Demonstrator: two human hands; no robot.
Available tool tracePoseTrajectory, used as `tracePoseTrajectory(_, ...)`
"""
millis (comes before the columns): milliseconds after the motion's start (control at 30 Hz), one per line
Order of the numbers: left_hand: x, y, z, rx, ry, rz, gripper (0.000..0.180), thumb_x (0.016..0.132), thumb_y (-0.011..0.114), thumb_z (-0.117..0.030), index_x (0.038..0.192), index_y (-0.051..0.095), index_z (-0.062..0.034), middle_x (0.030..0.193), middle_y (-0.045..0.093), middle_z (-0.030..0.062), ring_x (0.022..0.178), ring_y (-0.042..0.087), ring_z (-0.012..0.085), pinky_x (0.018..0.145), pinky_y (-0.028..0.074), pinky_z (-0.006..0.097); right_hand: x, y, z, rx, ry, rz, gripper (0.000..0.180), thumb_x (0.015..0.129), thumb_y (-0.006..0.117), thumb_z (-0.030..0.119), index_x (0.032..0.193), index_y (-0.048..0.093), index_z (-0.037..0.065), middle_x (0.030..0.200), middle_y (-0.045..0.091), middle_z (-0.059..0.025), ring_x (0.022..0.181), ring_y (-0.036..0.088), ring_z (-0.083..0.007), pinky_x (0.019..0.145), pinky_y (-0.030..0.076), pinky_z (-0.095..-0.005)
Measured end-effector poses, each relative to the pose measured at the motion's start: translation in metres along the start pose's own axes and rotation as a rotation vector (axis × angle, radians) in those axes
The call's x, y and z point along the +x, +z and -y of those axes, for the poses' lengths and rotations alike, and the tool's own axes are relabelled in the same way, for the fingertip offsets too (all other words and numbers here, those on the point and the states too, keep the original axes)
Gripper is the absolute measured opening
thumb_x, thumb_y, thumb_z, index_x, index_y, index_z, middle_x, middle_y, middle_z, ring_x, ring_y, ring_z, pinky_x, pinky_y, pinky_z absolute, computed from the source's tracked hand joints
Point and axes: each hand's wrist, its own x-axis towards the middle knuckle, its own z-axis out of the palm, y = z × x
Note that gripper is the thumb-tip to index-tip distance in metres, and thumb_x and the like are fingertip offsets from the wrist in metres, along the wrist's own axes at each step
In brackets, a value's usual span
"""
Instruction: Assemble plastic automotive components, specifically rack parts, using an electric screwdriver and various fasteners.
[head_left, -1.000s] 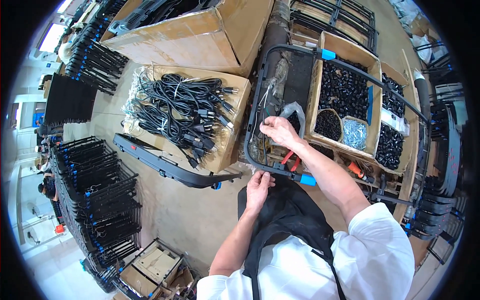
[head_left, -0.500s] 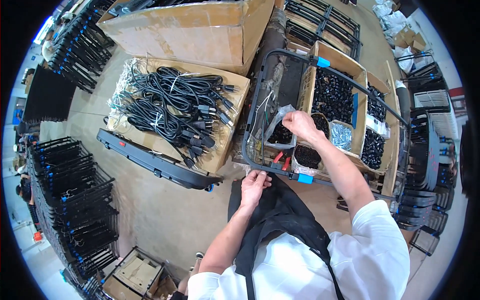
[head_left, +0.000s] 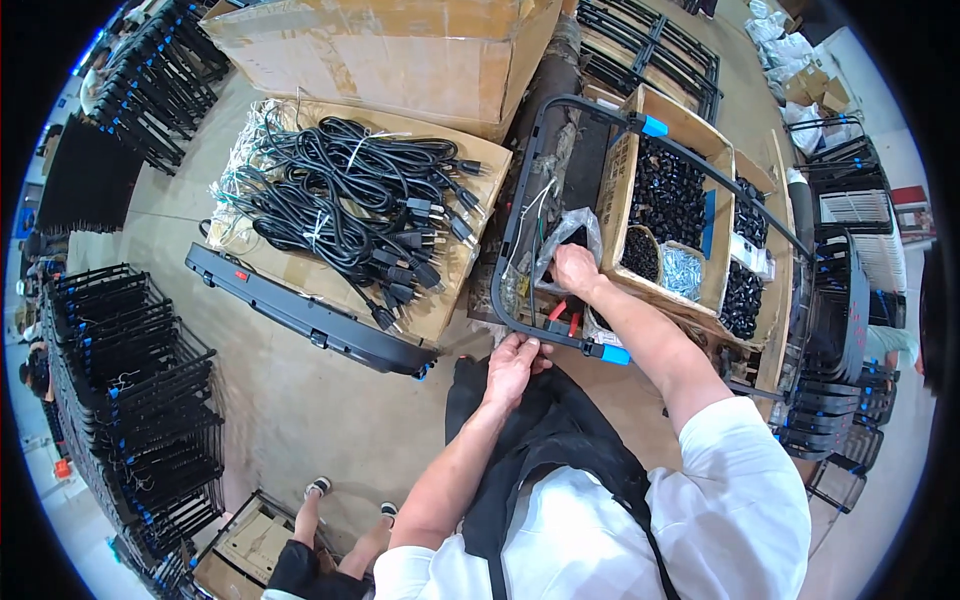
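A black tubular frame (head_left: 512, 215) with blue corner pieces (head_left: 612, 353) lies across the bench. At its near edge my left hand (head_left: 512, 370) is closed, thumb and fingers pinching the bar. My right hand (head_left: 577, 268) is inside the frame's outline, reaching into a clear plastic bag (head_left: 583, 222) of small dark parts. Its fingers are curled down, and their tips are hidden, so I cannot make out what they hold. Red-handled pliers or a similar tool (head_left: 560, 308) lie just below the bag.
Right of the bag, a cardboard box (head_left: 622, 185) holds black plastic parts, dark screws (head_left: 641, 254) and silver screws (head_left: 682, 273). To the left, bundled black power cords (head_left: 350, 190) lie on cardboard beside a long dark panel (head_left: 300, 312). Another person's legs (head_left: 310, 515) show at lower left.
My right hand has moved left and down into the plastic bag. The left hand stays at the frame's near edge. Another person's legs have come further into view at lower left.
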Motion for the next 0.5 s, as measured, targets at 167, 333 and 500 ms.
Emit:
tracePoseTrajectory(167,0.001,-0.006,0.003,0.010,0.010,-0.001,0.019,0.109,0.057,-0.021,0.116,0.062,-0.0043,0.102,0.075,0.0076,0.080,0.070,0.0151,0.076,0.055,0.030,-0.008,-0.020,0.006,0.203,-0.014,0.014,0.031,0.084,0.072,0.031,0.095,0.078,0.003,0.096,0.075,-0.0245,0.098,0.070,-0.0460,0.089,0.056,-0.0528)
tracePoseTrajectory(333,0.001,-0.006,0.000,0.029,-0.011,0.017,0.019,0.109,0.057,-0.021,0.116,0.061,-0.0041,0.103,0.075,0.0082,0.081,0.071,0.0156,0.077,0.056,0.031,-0.012,-0.041,-0.008,0.325,0.000,-0.036,0.031,0.079,0.070,0.030,0.089,0.076,0.001,0.084,0.075,-0.0193,0.080,0.074,-0.0319,0.077,0.056,-0.0411)
tracePoseTrajectory(500,0.002,-0.005,-0.001,0.051,-0.035,0.010,0.018,0.109,0.057,-0.021,0.115,0.061,-0.0041,0.103,0.074,0.0084,0.081,0.071,0.0155,0.076,0.056,0.030,-0.040,-0.077,-0.015,0.758,0.050,0.128,0.021,0.080,0.072,0.021,0.079,0.067,0.001,0.078,0.076,-0.0095,0.067,0.068,-0.0122,0.056,0.046,-0.0314)
